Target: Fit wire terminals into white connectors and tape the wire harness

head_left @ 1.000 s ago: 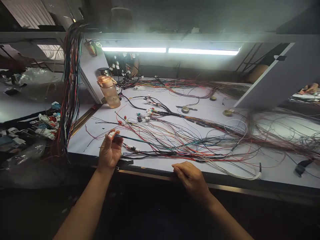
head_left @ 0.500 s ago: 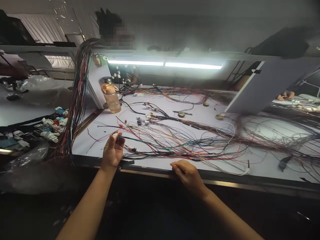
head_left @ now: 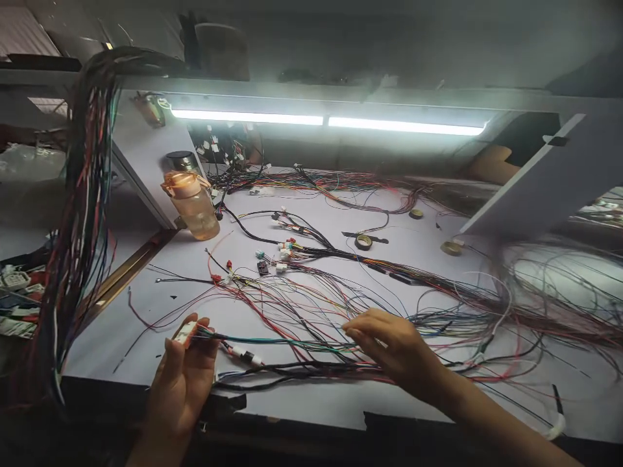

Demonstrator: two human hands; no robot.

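Observation:
Near the table's front left, my left hand (head_left: 185,383) is closed around a white connector (head_left: 185,333), pinched between thumb and fingers. A bundle of green, black and red wires (head_left: 272,340) runs from that connector to the right across the table. My right hand (head_left: 389,347) hovers over the wiring harness (head_left: 316,318), with thumb and index finger pinched together. Whatever lies between those fingertips is too small to make out. Below the held wires sits a white-and-black connector (head_left: 246,355) on a thicker cable.
An orange-lidded bottle (head_left: 195,207) stands at the back left. Beside it, a thick wire bundle (head_left: 87,194) hangs from the shelf. Rolls of tape (head_left: 363,242) lie toward the back and right, among more wires. A lit tube lamp (head_left: 403,125) runs under the shelf.
The view has moved closer to the table. My right hand has gone from the front edge up over the wires. My left hand still holds the connector, now tilted more into view.

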